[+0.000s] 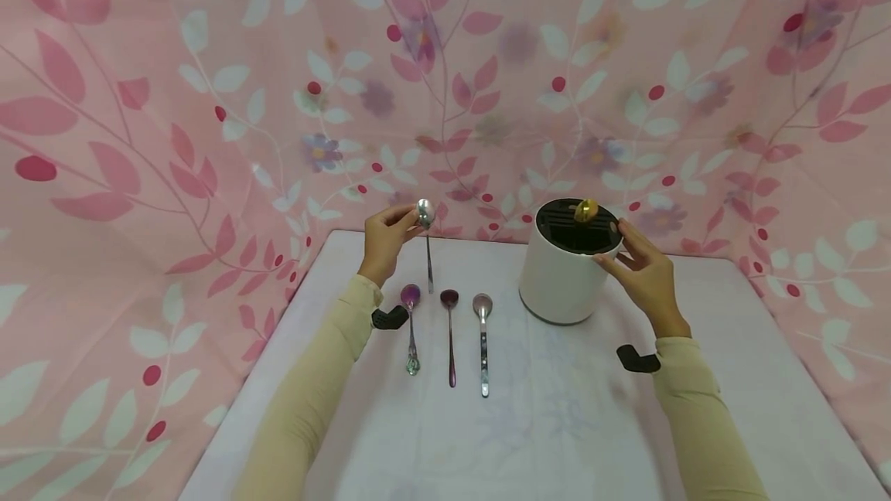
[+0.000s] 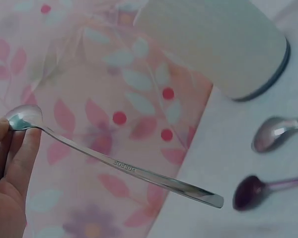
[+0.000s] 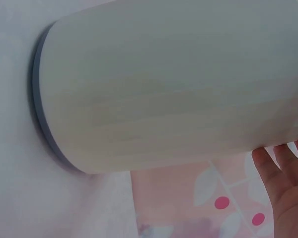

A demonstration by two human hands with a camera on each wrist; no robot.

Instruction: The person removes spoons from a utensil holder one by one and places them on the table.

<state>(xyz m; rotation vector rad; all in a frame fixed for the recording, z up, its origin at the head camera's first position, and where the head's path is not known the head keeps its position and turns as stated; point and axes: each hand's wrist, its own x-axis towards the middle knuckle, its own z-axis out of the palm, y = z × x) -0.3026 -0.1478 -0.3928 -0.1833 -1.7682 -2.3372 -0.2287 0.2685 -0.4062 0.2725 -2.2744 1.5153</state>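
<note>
Left hand: the left hand (image 1: pixel 385 240) is raised above the table, fingers and thumb pinched on the bowl end of a silver spoon (image 1: pixel 427 240); the handle hangs down below the hand, clear of the table.
Silver spoon, close view: in the left wrist view the silver spoon (image 2: pixel 114 163) runs from the fingertips (image 2: pixel 17 148) out over the table edge, stamped lettering on the handle, too small to read.
Right hand: the right hand (image 1: pixel 643 273) rests against the rim and side of a white cylindrical holder (image 1: pixel 560 281), fingers nearly straight and spread along it, not wrapped round.
Holder: stands upright on the table, just left of the right hand; black slotted top with a gold spoon (image 1: pixel 585 211) standing in a slot, bowl up.
Holder, close view: in the right wrist view the white wall (image 3: pixel 174 84) fills the frame, fingertips (image 3: pixel 275 163) touching its upper edge.
Below the left hand: three spoons lie side by side on the white table (image 1: pixel 557 408), handles toward the person: a purple spoon (image 1: pixel 411 327), a dark red spoon (image 1: pixel 450 335), a steel spoon (image 1: pixel 483 342).
Surroundings: pink leaf-print cloth (image 1: pixel 209 99) behind and to both sides.
</note>
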